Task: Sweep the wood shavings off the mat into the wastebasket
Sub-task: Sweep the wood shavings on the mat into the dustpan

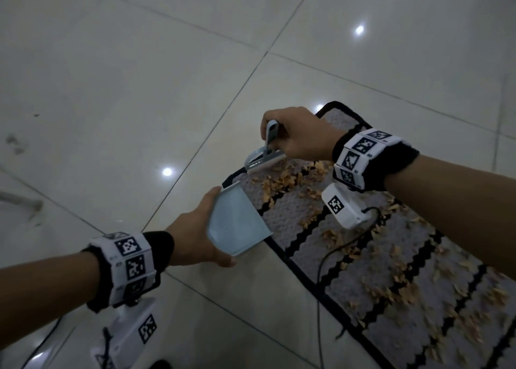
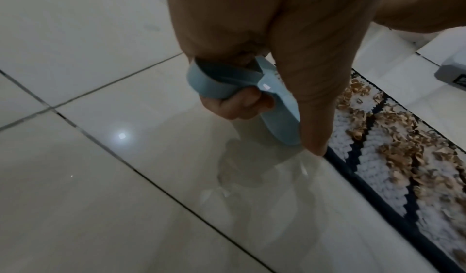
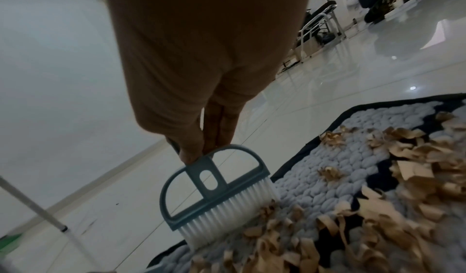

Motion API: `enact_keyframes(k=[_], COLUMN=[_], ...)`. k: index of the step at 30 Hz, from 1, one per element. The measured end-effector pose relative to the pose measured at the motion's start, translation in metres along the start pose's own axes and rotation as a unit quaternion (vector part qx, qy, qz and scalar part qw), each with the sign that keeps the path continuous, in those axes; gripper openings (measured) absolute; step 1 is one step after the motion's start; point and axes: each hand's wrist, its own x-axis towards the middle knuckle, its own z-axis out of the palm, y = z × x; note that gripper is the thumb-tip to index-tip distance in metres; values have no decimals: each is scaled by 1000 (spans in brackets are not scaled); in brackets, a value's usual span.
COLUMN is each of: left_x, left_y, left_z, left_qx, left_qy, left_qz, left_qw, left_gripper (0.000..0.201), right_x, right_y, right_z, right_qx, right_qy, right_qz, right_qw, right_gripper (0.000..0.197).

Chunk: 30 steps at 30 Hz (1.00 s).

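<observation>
A grey chunky-knit mat (image 1: 349, 246) with black zigzag stripes lies on the tiled floor, strewn with tan wood shavings (image 1: 282, 184). My right hand (image 1: 296, 134) grips the handle of a small grey brush (image 1: 265, 156); its white bristles (image 3: 227, 213) touch the mat near its far left edge among the shavings (image 3: 378, 207). My left hand (image 1: 201, 234) holds a light-blue dustpan (image 1: 237, 223) by its loop handle (image 2: 219, 86), tilted against the mat's left border (image 2: 353, 173). No wastebasket is in view.
Glossy pale floor tiles (image 1: 111, 89) spread to the left and ahead. A black cable (image 1: 321, 271) runs from my right wrist camera over the mat. A white pole (image 3: 32, 203) slants at left; chairs and bags (image 3: 322, 22) stand far back.
</observation>
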Motion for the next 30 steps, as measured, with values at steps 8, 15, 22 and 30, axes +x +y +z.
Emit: enact_keyframes(k=[8, 15, 22, 30], left_x=[0, 3, 5, 8], left_y=[2, 5, 9, 23], left_z=[13, 19, 22, 25], left_qx=[-24, -10, 9, 12], left_qy=[18, 33, 34, 25], left_qz=[1, 11, 3, 26], left_qw=[1000, 999, 999, 999], left_gripper=[142, 142, 142, 140], right_x=[-11, -63, -72, -76], right_y=[14, 26, 32, 29], right_z=[9, 10, -3, 17], right_qx=[3, 1, 45, 40], right_qy=[-51, -26, 43, 4], right_qz=[5, 6, 18, 30], right_qw=[999, 1000, 998, 999], right_gripper=[17, 20, 17, 23])
